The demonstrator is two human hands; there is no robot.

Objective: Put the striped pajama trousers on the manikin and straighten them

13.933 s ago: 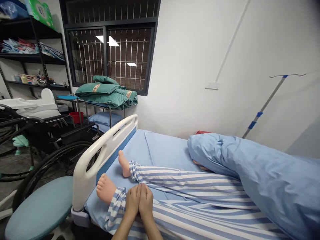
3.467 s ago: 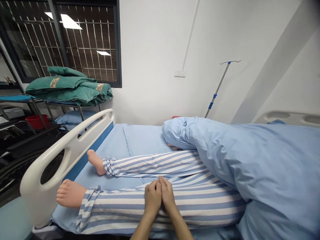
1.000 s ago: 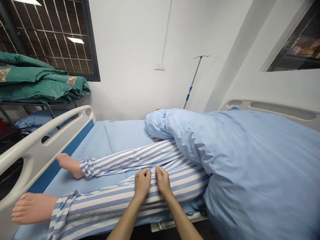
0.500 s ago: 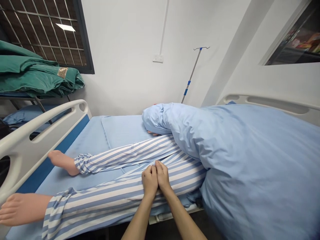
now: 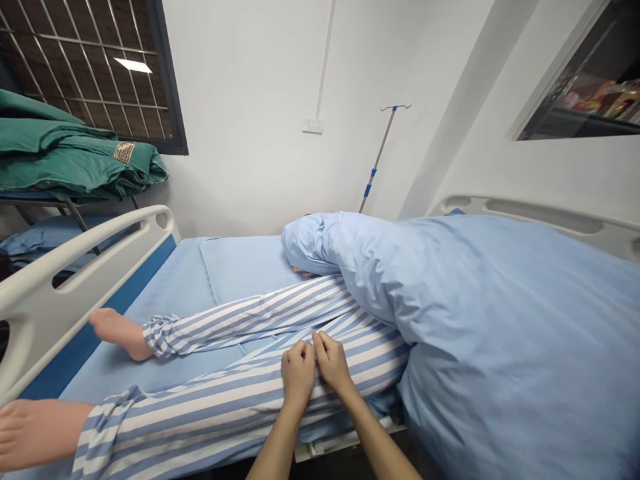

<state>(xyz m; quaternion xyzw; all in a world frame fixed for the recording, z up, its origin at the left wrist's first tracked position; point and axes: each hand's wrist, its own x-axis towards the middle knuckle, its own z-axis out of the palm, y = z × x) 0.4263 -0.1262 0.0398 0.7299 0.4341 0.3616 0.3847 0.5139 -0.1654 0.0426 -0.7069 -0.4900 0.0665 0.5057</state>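
Both my hands are curled into loose fists side by side over the near thigh of a figure lying on the bed. My left hand (image 5: 299,373) and my right hand (image 5: 331,362) are nearly touching, thumbs uppermost, with nothing visible in either. Beneath them are blue-and-white striped trousers (image 5: 200,410); I cannot tell how firmly the fists meet the cloth. Smooth, manikin-like bare feet stick out of the trouser legs: the near foot (image 5: 43,433) and the far foot (image 5: 120,333). A light blue quilt (image 5: 465,300) is folded back over the hips and hides the upper body.
The bed's sheet (image 5: 245,260) is light blue. A pale footboard (image 5: 65,257) rises at the left, and another bed board (image 5: 530,210) stands at the right. Behind the bed is an IV pole (image 5: 381,150). Green folded bedding (image 5: 75,157) lies on a rack below the barred window (image 5: 95,67).
My fists have drawn slightly apart at the fingers, the right one shifting a little to the right. The whole scene sits slightly lower in the picture. The figure and quilt look unchanged.
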